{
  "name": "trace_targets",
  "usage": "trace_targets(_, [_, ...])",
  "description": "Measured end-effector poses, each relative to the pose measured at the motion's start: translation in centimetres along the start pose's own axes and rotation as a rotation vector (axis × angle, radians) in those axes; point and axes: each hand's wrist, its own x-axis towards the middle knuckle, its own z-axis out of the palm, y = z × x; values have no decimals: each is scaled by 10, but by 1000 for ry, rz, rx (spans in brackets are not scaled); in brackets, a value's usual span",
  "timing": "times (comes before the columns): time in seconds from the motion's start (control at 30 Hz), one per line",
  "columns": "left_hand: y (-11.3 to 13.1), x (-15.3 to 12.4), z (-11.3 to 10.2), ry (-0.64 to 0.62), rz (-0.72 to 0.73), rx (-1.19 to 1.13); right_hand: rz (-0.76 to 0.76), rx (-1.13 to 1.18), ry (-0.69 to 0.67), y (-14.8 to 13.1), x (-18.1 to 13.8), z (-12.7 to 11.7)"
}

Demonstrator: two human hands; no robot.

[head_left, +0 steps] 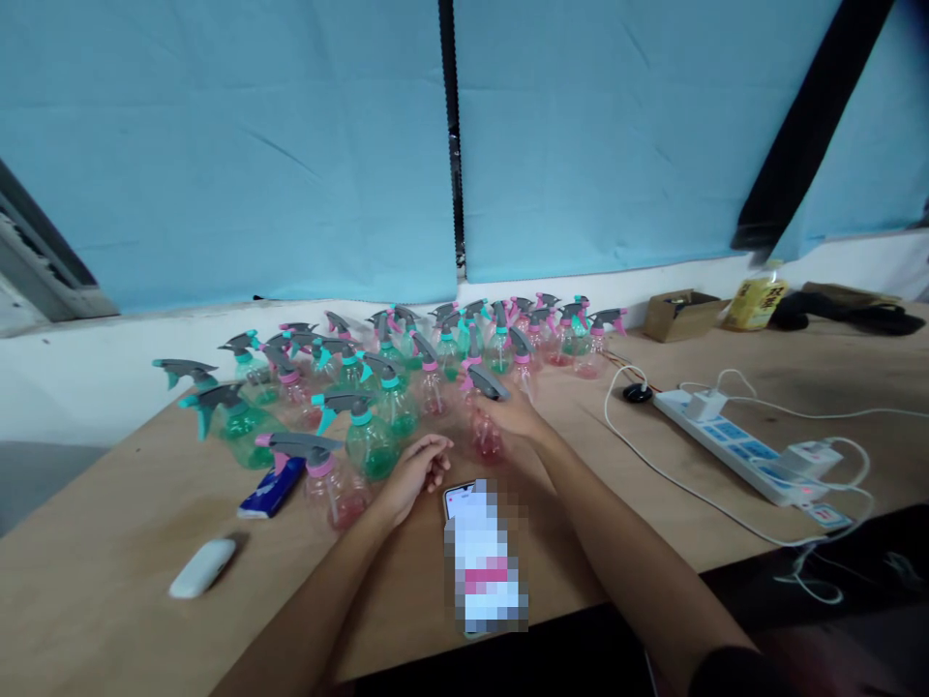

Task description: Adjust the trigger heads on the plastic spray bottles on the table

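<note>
My right hand (512, 411) is wrapped round a clear pink spray bottle (488, 440) with a grey and pink trigger head, at the front of the group. My left hand (422, 467) rests above the table with its fingers loosely curled and a little apart, nothing visible in it. Beside it stand a green spray bottle (372, 443) with a turquoise trigger and a pink spray bottle (338, 499). Several more green and pink spray bottles crowd behind both hands. Between my forearms lies a phone (485, 552) with its screen lit and partly blurred out.
At the left, a blue packet (270, 489) and a white case (203, 568) lie on the wooden table (131, 513). A white power strip (733, 450) with plugged chargers and loose cables is at the right. Behind it are a cardboard box (680, 317) and a yellow-labelled bottle (755, 300).
</note>
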Motion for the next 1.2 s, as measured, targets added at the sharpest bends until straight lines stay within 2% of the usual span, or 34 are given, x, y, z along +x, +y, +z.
trace_targets(0.27, [1, -1, 1, 2, -10, 3, 63, 155, -47, -1, -6, 6])
trace_targets(0.43, [0, -1, 1, 0, -12, -1, 135, 255, -29, 2, -1, 9])
trace_targets(0.6, [-1, 0, -1, -6, -8, -5, 110, 272, -112, 5, 1, 5])
trace_targets(0.77, [3, -2, 0, 8, -22, -6, 161, 301, -220, 10, 2, 1])
trace_targets(0.97, [6, -3, 1, 10, -30, -13, 121, 396, -234, 3, 6, 2])
trace_targets(1.2, [5, -4, 1, 9, -22, -9, 100, 369, -352, -3, 13, -3])
